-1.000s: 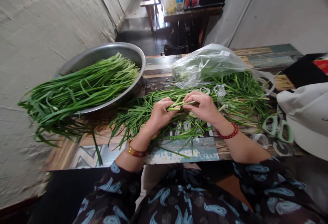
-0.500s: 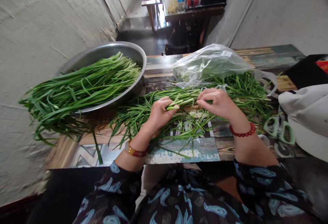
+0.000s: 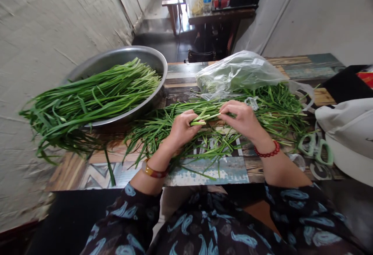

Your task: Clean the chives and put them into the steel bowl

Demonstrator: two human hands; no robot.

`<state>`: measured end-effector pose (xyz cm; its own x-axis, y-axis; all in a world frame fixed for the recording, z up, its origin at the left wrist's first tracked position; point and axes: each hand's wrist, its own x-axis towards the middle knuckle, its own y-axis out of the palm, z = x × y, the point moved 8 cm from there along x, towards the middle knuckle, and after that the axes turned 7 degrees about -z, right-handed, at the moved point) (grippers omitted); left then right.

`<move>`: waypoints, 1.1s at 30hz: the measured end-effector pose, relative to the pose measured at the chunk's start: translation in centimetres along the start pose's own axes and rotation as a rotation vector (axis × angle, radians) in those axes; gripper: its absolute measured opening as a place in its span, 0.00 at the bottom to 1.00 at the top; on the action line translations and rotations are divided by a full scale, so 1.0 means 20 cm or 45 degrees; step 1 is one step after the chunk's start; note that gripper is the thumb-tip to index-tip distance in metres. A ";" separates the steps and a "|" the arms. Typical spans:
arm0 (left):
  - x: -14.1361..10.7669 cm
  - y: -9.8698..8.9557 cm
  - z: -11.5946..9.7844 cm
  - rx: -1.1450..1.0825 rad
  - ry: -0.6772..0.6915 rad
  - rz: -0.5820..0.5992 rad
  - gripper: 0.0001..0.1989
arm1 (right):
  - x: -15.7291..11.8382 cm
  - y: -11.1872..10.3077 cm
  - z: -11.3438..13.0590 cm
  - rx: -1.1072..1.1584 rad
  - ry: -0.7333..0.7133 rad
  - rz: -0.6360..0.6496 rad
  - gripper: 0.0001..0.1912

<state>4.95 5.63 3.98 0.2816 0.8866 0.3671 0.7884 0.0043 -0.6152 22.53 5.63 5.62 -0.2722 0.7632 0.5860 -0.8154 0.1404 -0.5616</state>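
Observation:
My left hand point(image 3: 184, 127) is closed round a few green stalks point(image 3: 204, 118), their pale ends pointing right. The fingertips of my right hand point(image 3: 239, 116) pinch the pale tip of one of these stalks. Beneath and around both hands, loose green leafy stalks point(image 3: 154, 126) lie spread over the patterned wooden table point(image 3: 230, 171). To the left, a metal basin point(image 3: 163, 70) holds a large bundle of long green stalks point(image 3: 116, 91), whose leaves hang over its rim.
A clear plastic bag point(image 3: 241, 72) with greens inside lies behind my right hand. Pale green-handled scissors point(image 3: 316, 148) and a white cap point(image 3: 349, 130) are at the right. A textured wall point(image 3: 43, 33) rises on the left. Another table point(image 3: 221, 14) stands farther back.
My right hand has moved slightly left, and its fingertips now meet the tip of a stalk in my left hand. My left hand keeps its hold on the stalks.

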 end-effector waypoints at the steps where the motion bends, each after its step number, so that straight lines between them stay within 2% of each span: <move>1: 0.00 0.00 0.00 0.007 0.000 -0.001 0.20 | 0.00 -0.02 -0.01 -0.012 0.015 -0.012 0.10; 5: 0.00 0.01 0.01 0.041 -0.010 0.021 0.20 | 0.01 -0.07 -0.01 -0.033 0.062 0.025 0.13; 8: 0.00 0.01 0.01 0.049 -0.022 0.030 0.19 | 0.02 -0.07 0.04 -0.025 0.030 -0.064 0.08; 14: 0.00 0.01 -0.01 0.043 0.016 0.037 0.20 | -0.02 0.08 0.06 -0.245 -0.064 0.041 0.09; 17: 0.00 0.00 -0.03 0.059 0.056 0.013 0.20 | -0.02 0.10 0.05 -0.155 -0.044 -0.002 0.10; 22: -0.02 0.01 -0.05 0.260 0.202 -0.032 0.14 | -0.01 0.10 0.03 0.157 0.082 -0.075 0.11; 27: -0.07 0.03 -0.10 0.549 0.466 -0.074 0.07 | -0.01 0.11 0.00 0.184 0.226 -0.123 0.13; 30: -0.09 0.03 -0.14 0.691 0.582 -0.111 0.07 | -0.02 0.12 -0.03 0.259 0.380 -0.160 0.12; 33: -0.10 0.03 -0.16 0.744 0.626 -0.127 0.08 | -0.05 0.14 -0.09 0.437 0.578 -0.227 0.11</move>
<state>6.63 2.46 5.05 0.5430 0.5619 0.6240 0.4441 0.4385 -0.7813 21.35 6.47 2.42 0.0681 0.9506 0.3030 -0.9676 0.1369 -0.2122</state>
